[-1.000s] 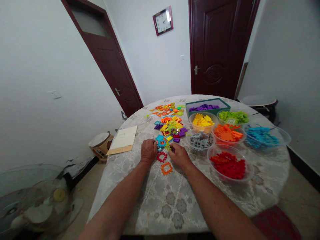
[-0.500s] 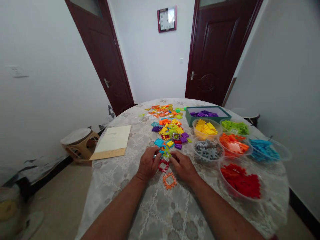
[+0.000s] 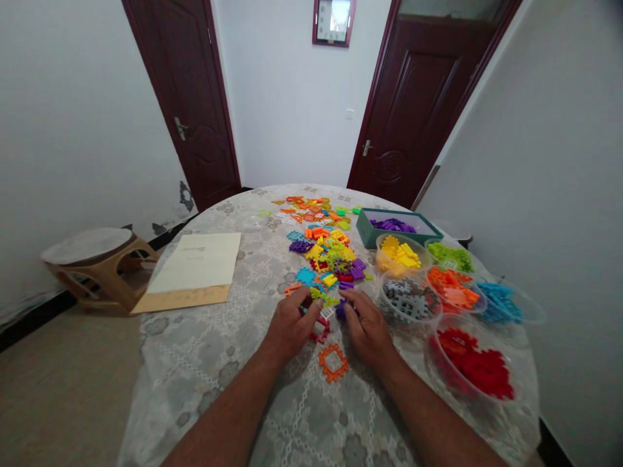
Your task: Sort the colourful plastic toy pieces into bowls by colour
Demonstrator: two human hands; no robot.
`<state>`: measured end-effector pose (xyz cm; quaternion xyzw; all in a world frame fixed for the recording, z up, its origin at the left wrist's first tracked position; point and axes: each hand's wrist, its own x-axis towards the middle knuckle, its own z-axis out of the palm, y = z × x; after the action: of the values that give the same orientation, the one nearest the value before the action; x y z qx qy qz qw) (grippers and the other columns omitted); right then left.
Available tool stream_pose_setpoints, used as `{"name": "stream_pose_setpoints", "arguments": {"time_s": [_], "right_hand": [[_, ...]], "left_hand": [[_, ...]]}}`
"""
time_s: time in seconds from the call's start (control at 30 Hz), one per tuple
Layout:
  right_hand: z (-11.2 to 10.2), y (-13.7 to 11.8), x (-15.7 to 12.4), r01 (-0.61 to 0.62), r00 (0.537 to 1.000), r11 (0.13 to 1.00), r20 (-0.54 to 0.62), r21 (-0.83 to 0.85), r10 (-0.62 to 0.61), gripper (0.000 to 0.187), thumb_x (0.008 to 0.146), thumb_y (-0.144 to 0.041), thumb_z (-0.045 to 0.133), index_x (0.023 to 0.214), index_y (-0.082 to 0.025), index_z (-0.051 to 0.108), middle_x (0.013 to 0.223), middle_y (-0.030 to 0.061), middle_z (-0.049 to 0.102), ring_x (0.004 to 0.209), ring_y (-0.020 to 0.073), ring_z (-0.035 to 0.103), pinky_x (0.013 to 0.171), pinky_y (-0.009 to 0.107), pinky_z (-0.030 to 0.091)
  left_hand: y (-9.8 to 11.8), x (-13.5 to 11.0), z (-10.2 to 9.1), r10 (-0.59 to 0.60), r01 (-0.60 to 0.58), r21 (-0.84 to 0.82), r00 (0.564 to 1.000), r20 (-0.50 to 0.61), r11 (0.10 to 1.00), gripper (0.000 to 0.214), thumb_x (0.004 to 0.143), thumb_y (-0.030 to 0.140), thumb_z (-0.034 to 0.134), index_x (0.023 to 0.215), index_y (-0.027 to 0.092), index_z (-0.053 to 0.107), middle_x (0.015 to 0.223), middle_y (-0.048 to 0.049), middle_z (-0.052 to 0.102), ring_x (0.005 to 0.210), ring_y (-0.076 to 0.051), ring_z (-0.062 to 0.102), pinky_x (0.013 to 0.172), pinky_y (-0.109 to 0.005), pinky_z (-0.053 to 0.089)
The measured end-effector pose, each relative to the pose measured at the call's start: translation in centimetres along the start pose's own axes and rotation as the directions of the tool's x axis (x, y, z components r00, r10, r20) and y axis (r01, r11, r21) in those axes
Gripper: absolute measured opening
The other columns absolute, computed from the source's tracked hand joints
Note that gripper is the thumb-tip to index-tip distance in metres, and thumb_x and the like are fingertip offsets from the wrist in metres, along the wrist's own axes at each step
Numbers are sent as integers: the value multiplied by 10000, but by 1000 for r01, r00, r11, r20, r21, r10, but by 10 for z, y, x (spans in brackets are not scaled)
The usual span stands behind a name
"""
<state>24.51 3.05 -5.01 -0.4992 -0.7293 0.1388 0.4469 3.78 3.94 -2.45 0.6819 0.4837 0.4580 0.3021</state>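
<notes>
My left hand (image 3: 288,326) and my right hand (image 3: 366,327) rest side by side on a round table (image 3: 204,350), at the near end of a heap of loose coloured plastic pieces (image 3: 325,250). The left hand's fingers curl around a red square frame piece (image 3: 320,331). Fingers of the right hand are bent over a small purple piece (image 3: 341,310); whether they grip it I cannot make out. An orange square frame piece (image 3: 333,362) lies on the cloth just below and between the hands.
Clear bowls at the right hold sorted pieces: yellow (image 3: 399,253), green (image 3: 450,257), grey (image 3: 409,299), orange (image 3: 452,289), blue (image 3: 501,302), red (image 3: 477,366). A teal box (image 3: 395,224) holds purple ones. A paper folder (image 3: 192,269) lies left. A stool (image 3: 92,259) stands beside the table.
The view has swung left and down. Both hands have stayed at the near end of the heap, the left hand's fingers closing more around the red frame piece.
</notes>
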Motion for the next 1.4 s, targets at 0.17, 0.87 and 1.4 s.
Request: {"name": "stream_pose_setpoints", "arguments": {"time_s": [0.17, 0.87, 1.4], "right_hand": [[5, 9, 0, 93, 995, 936, -10, -340, -102, 431, 998, -173, 469, 1388, -194, 652, 1501, 158, 580, 1422, 306, 508, 1223, 556, 397], [1, 22, 60, 24, 1000, 875, -4, -483, -30, 166, 974, -214, 540, 1078, -190, 666, 1341, 180, 616, 1311, 302, 538, 1161, 484, 413], [-7, 7, 7, 35, 958, 882, 266, -471, 104, 493, 923, -259, 635, 1404, -153, 607, 1302, 161, 666, 1223, 291, 596, 1107, 436, 446]], "left_hand": [[6, 11, -18, -284, 243, -331, 955, -82, 912, 252, 929, 446, 617, 821, 218, 618, 755, 4, 678, 585, -138, 618, 553, -256, 527], [-16, 26, -48, -519, 373, -753, 853, 50, 541, 160, 839, 252, 743, 815, 189, 598, 869, -59, 705, 786, -188, 771, 605, -267, 640], [12, 22, -60, -461, 275, -761, 887, -36, 587, 193, 794, 264, 763, 832, 165, 602, 817, -19, 667, 752, -164, 742, 598, -245, 635]]}}
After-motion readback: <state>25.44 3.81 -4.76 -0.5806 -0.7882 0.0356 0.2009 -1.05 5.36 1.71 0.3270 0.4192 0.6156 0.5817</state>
